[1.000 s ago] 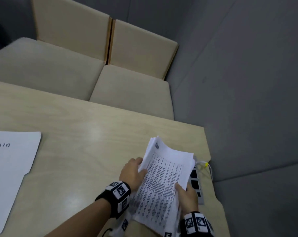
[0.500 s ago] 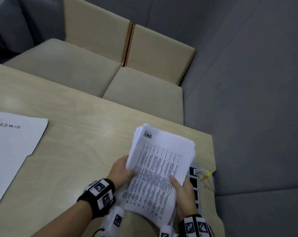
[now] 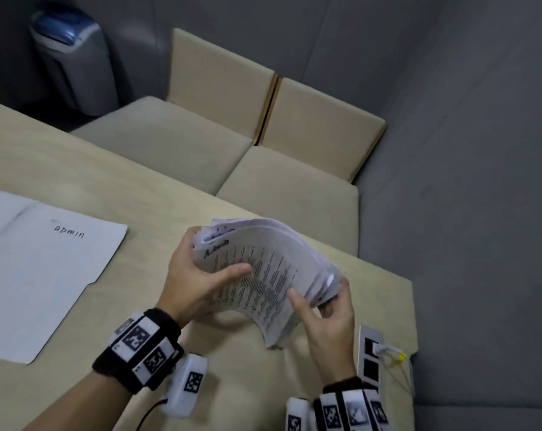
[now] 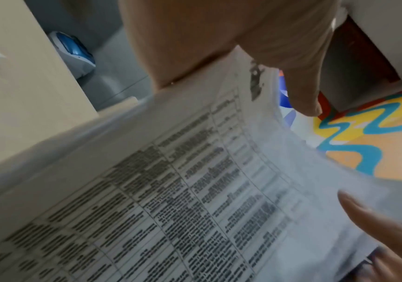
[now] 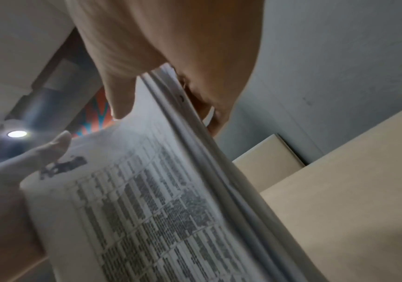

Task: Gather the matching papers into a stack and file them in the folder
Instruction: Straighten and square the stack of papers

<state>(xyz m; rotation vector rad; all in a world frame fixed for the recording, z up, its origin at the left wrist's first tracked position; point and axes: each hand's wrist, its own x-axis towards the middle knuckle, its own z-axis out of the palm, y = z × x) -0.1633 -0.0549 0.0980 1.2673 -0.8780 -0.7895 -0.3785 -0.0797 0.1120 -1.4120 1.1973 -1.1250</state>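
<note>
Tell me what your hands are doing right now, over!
Left hand and right hand both gripping paper stack, bowed above table. Folder open at left. Nothing blocking. Over.

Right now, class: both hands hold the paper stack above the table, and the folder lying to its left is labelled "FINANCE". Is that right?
One error: the folder reads "ADMIN", as the head view shows. Both hands, left and right, do hold the stack above the table.
</note>
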